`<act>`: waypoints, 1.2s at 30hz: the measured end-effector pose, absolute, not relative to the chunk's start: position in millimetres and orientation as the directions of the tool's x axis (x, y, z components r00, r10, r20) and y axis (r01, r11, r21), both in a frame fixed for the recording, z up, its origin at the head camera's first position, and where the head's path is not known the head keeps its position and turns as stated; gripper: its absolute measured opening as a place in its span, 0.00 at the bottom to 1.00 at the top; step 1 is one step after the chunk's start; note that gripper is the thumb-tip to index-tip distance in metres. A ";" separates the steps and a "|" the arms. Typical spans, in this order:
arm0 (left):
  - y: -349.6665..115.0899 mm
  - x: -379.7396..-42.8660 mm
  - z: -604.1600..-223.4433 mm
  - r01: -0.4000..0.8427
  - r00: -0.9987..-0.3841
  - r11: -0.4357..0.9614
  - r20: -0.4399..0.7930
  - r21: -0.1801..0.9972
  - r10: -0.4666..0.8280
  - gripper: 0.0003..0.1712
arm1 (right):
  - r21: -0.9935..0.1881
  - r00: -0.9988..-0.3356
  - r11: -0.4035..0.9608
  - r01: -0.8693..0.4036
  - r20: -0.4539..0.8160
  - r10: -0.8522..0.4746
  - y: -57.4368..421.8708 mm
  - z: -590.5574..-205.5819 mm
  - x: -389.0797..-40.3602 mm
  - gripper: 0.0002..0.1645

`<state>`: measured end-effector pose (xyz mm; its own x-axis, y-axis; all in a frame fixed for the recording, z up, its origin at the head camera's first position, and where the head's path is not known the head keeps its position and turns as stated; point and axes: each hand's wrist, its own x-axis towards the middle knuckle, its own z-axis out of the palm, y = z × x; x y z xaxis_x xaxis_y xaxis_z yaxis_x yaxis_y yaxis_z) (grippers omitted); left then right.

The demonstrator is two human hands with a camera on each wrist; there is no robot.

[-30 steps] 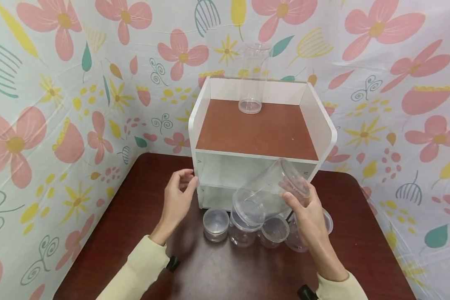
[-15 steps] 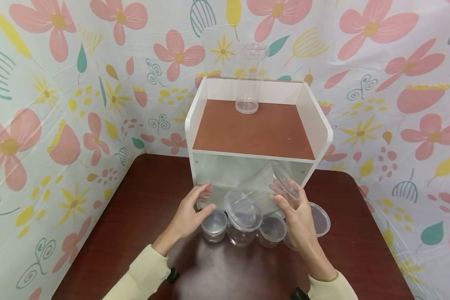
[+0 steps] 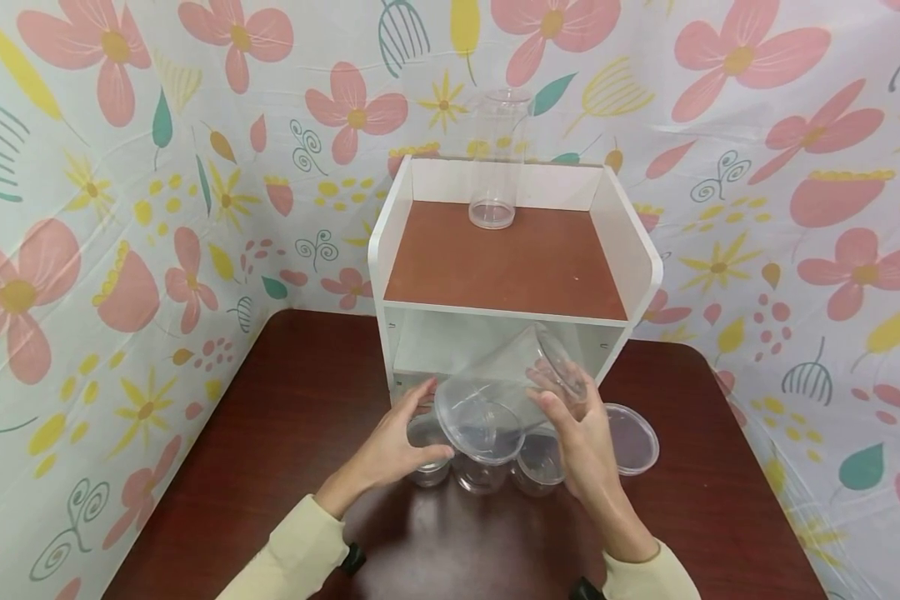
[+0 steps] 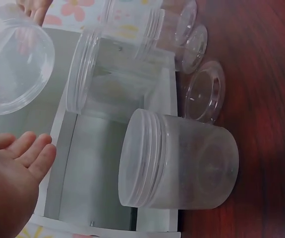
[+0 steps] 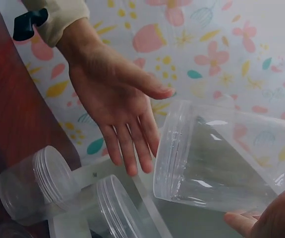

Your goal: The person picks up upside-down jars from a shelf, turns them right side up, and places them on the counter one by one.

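Observation:
A large clear plastic jar point(image 3: 506, 362) with a lid is held tilted in front of the shelf, its lidded end down toward the left. My right hand point(image 3: 583, 437) grips it near its upper right end, fingers behind and thumb in front. My left hand point(image 3: 393, 446) is spread beside the lid. In the right wrist view the straight fingers of the left hand point(image 5: 117, 99) come right up to the lid's edge. Below stand smaller lidded jars: one at the left point(image 3: 429, 475), one in the middle point(image 3: 480, 477) and one at the right point(image 3: 537, 471).
A white shelf unit point(image 3: 633, 242) with a brown top board point(image 3: 510, 267) stands at the back of the dark red table point(image 3: 315, 367). On that board is a tall clear cylinder jar point(image 3: 492, 212). Another round clear lid point(image 3: 633, 440) shows right of my right hand.
My left hand has moved right, from beside the shelf's left side to the big jar's lidded end. The jar and my right hand have shifted slightly left and down.

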<state>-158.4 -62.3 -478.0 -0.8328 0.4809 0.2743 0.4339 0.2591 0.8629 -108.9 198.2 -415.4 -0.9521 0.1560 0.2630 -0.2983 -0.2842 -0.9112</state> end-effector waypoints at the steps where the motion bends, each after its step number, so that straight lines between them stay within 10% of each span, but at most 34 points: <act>1: -61.7 -157.8 -477.8 0.418 -0.839 0.266 0.256 0.869 0.481 0.61 | -0.909 -0.951 -0.286 -0.302 0.268 0.154 197.2 -415.7 -109.0 0.33; 36: -57.5 -157.1 -486.3 0.395 -0.823 0.034 0.337 0.918 0.456 0.54 | -0.960 -0.979 -0.202 -0.195 0.178 0.099 187.0 -405.9 -104.1 0.39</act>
